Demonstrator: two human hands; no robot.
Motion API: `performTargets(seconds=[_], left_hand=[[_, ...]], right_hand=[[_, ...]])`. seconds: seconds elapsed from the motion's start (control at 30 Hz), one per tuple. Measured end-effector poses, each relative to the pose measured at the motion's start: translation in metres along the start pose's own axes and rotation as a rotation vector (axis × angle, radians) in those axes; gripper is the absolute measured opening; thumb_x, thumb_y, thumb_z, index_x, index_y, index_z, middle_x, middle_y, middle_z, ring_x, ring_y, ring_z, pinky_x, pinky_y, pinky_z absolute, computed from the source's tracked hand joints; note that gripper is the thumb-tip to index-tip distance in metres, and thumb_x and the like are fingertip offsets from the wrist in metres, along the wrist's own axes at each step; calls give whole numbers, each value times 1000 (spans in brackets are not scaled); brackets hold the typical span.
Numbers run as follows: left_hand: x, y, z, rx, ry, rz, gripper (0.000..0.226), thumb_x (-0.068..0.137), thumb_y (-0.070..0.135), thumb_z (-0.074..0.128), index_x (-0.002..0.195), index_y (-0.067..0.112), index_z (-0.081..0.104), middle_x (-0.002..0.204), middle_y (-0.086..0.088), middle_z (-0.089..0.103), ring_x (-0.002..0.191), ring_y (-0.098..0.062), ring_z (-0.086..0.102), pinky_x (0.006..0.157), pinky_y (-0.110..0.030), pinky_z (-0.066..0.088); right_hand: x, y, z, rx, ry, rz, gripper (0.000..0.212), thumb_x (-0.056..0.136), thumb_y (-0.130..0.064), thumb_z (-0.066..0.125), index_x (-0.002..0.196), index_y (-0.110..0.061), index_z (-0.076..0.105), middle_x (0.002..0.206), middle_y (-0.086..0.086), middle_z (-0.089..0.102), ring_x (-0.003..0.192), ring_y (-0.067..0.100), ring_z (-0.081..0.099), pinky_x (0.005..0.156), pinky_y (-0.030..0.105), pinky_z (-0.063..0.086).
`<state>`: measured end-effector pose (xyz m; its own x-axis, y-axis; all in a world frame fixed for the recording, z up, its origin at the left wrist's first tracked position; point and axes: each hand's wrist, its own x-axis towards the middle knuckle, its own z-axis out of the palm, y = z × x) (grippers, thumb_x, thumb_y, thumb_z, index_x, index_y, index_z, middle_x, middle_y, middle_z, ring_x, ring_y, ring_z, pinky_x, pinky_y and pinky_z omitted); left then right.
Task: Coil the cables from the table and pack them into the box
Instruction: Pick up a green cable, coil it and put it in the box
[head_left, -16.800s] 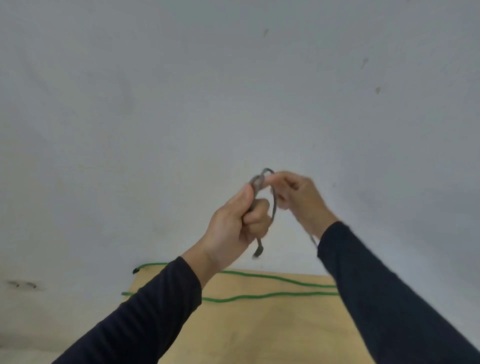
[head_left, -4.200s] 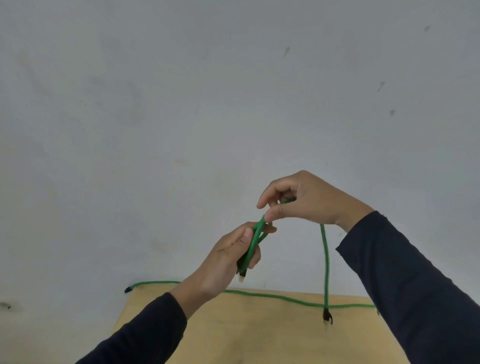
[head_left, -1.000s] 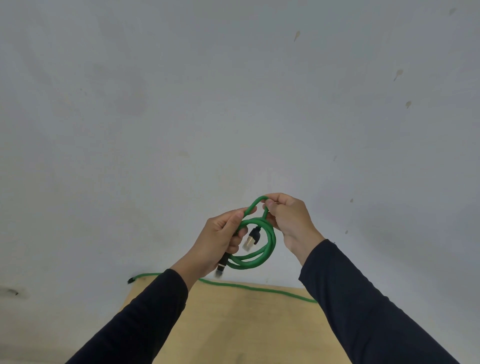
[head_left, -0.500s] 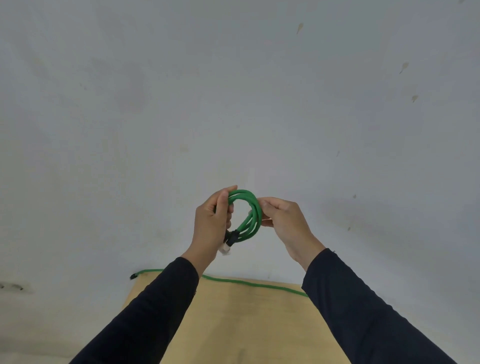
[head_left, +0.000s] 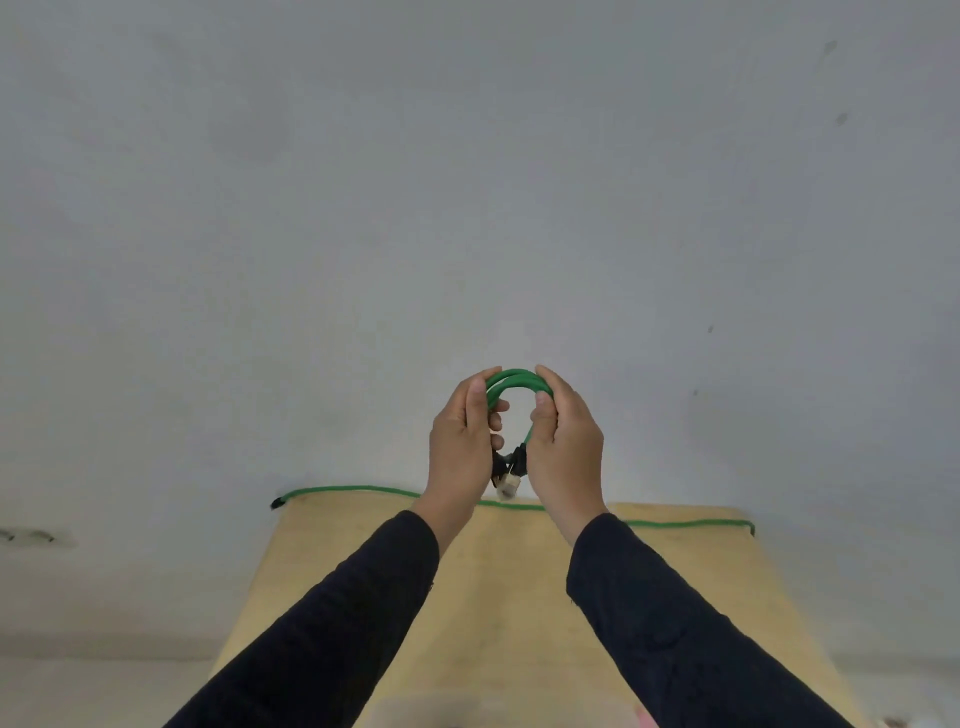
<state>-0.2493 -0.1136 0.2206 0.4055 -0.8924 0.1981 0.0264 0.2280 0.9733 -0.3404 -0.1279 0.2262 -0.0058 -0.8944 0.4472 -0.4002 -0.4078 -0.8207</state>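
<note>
Your left hand (head_left: 464, 441) and right hand (head_left: 565, 447) are raised in front of the grey wall (head_left: 467, 208), close together, both clamped on the coiled green cable (head_left: 514, 380); its plugs (head_left: 508, 473) hang between your palms. Below, a second green cable (head_left: 343, 489) lies along the far edge of the wooden table (head_left: 498, 597).

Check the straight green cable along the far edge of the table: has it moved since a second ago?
No. The straight cable lies along the table's far edge as before, one black end past the left corner.
</note>
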Motion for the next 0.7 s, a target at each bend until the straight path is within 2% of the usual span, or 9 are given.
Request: performTargets(seconds=[0.13,0.2,0.23,0.27,0.33,0.37,0.47,0.57,0.7], left_hand=[[-28,-28,-7,124,-120,-8,32,99,34,33,118,27,58,86,3,63,65,-3,54,61,-21,49],[-46,-46,-8,204,-177,-25,33,99,33,34,123,26,55,89,6,65,64,0,56,65,-22,52],[-56,-54,-9,226,-196,-44,33,99,32,36,124,24,55,89,6,65,64,0,57,67,-23,53],[-67,-61,-10,242,-210,-65,33,98,30,37,125,22,54,88,6,65,66,-1,59,68,-22,54],[-90,-74,-12,276,-227,-103,33,98,28,39,125,20,55,83,4,64,67,-4,61,65,-16,52],[-102,-80,-13,289,-234,-119,32,98,28,40,125,19,55,81,3,64,66,-5,61,61,-12,49],[-139,-99,-15,325,-244,-165,33,98,27,41,127,19,54,87,-3,66,70,-7,63,58,-7,45],[-175,-116,-14,337,-224,-253,32,98,25,42,127,18,53,90,-4,67,76,-6,64,61,-7,46],[-207,-137,-16,388,-230,-355,31,97,26,43,126,21,53,84,7,67,80,-1,64,63,-6,47]], right_hand=[[-37,20,-8,0,17,149,34,97,-15,36,128,-19,51,114,7,61,98,15,56,89,27,45],[-59,33,-14,-5,13,218,34,97,-16,36,127,-20,52,118,7,61,104,16,56,93,32,47],[-70,41,-17,-10,7,249,33,97,-17,37,126,-21,52,120,5,61,107,16,56,94,31,46],[-82,47,-21,-13,-3,279,33,97,-17,37,125,-22,53,120,4,61,106,13,56,91,24,46],[-106,60,-29,-18,-35,337,32,96,-18,39,124,-22,54,114,4,63,92,2,57,73,3,42],[-118,65,-34,-19,-53,360,32,96,-18,39,124,-22,55,111,6,64,87,-1,55,65,0,40],[-153,80,-47,-24,-106,425,31,97,-17,40,124,-21,55,107,7,65,80,-1,55,58,-1,39],[-186,96,-57,-47,-163,491,31,96,-19,41,123,-23,56,108,4,66,84,4,58,62,3,40],[-219,115,-63,-73,-202,547,31,95,-16,43,123,-22,56,114,6,66,92,11,57,70,8,40]])
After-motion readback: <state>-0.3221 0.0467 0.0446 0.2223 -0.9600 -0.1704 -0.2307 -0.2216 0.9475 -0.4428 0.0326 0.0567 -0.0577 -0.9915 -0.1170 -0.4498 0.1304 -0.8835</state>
